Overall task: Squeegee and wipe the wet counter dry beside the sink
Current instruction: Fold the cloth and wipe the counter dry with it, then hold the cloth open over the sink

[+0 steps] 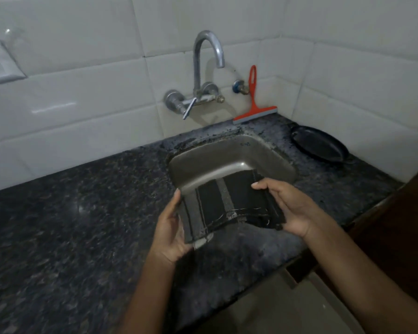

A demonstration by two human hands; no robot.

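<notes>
Seemingly the wiping step is in hand: both hands hold a folded dark cloth (229, 203) over the sink's (263, 150) near edge. The left hand (173, 227) grips its left edge, fingers underneath; the right hand (290, 206) curls round its right edge. The squeegee (252, 102) leans on the wall behind the sink, untouched. Next, the cloth must come down flat onto the counter (70, 213).

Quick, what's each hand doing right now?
Left hand: holds the left edge of the dark cloth over the sink.
Right hand: grips the cloth's right side, fingers curled over it.
</notes>
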